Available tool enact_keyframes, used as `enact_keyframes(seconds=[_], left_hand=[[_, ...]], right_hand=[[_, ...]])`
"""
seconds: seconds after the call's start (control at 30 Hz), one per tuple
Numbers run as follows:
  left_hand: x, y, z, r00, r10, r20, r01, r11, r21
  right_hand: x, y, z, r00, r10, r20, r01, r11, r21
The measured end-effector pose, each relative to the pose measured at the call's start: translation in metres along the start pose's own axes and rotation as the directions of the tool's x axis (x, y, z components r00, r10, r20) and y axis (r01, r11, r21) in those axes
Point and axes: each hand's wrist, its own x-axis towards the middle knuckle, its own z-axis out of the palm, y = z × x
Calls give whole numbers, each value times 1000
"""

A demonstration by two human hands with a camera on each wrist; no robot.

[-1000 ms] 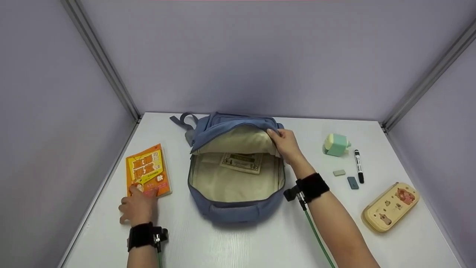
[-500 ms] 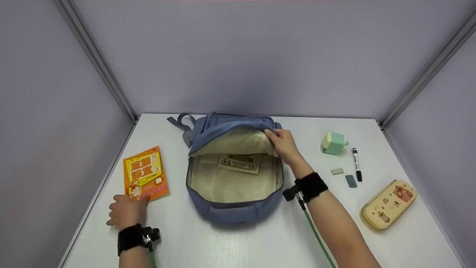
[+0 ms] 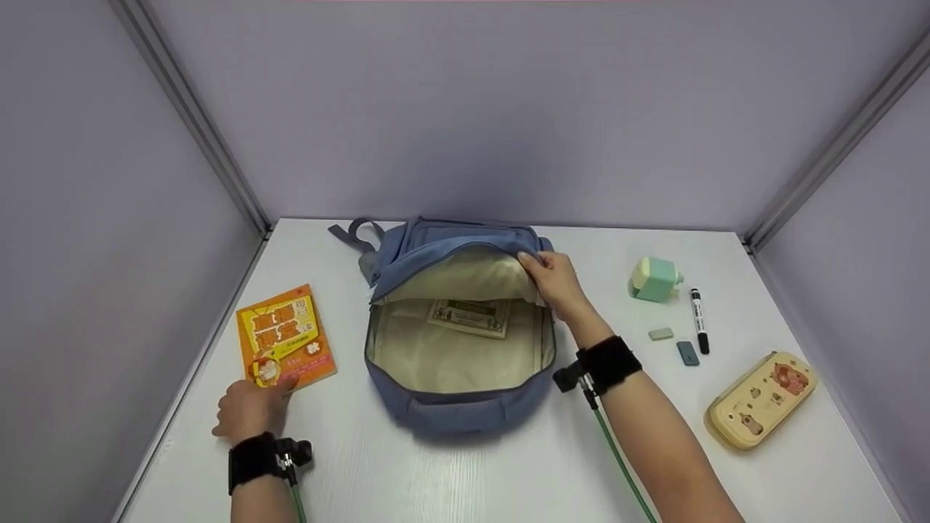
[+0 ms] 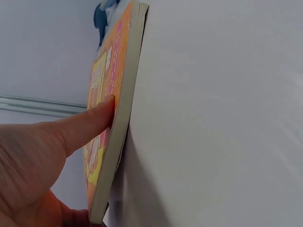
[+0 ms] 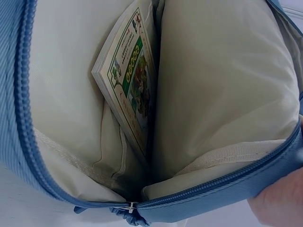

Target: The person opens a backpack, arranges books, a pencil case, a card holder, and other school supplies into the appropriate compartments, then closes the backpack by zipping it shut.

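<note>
My left hand (image 3: 249, 411) grips the near edge of an orange and yellow book (image 3: 287, 330) at the table's left. In the left wrist view the thumb (image 4: 92, 122) presses on its cover, while other fingers reach the lower corner. A blue backpack (image 3: 458, 415) lies unzipped in the middle, its cream lining showing. With thumb and fingers my right hand (image 3: 558, 285) pinches the right edge of the backpack's front flap (image 3: 465, 272) and holds it up. Inside lies another book (image 5: 130, 85) with a green band on its pale cover, its far part hidden under the flap.
To the right of the backpack are a mint-green box-shaped object (image 3: 655, 280), a black-and-white marker (image 3: 699, 319), a pale eraser (image 3: 661, 334) and a dark blue-grey one (image 3: 687, 353). A yellow pencil case (image 3: 761, 401) lies near the right edge. Panels (image 3: 465, 116) enclose the table.
My left hand has drawn back from over the book's lower part to its near edge and taken hold there. The book has turned slightly. My right hand stays on the flap.
</note>
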Motion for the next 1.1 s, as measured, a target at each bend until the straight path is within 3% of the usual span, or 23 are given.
enact_keyframes(seconds=[0.23,0.3,0.37,0.43,0.47,0.57,0.67,0.83,0.97,1.1], left_hand=[[5,1,2,1000,-28,-12,26,990,-135],[7,3,0,999,-42,-2,41,976,-213],[10,4,-2,999,-50,11,50,939,-341],[12,6,-6,998,-40,42,56,852,-521],[13,8,-8,998,-33,56,61,790,-610],[14,14,-16,995,-29,99,98,564,-820],[12,19,-24,994,-40,97,105,405,-908],[5,29,-33,999,-25,39,44,233,-971],[-7,40,-41,999,31,-20,-23,124,-992],[-24,54,-51,993,98,-65,-69,37,-997]], right_hand=[[3,5,-1,1000,-19,-15,18,999,-46],[3,5,0,1000,-20,-19,19,998,-55],[3,5,0,1000,-20,-18,19,998,-57],[3,6,0,1000,-18,-13,17,998,-57],[4,6,0,1000,-15,-12,15,998,-55],[5,5,-1,1000,-4,-5,4,999,-43],[4,2,-1,1000,10,4,-10,999,-31],[-7,-20,1,1000,24,19,-23,999,-39],[-15,-34,2,999,20,27,-19,999,-49],[-16,-36,2,999,19,29,-18,998,-55]])
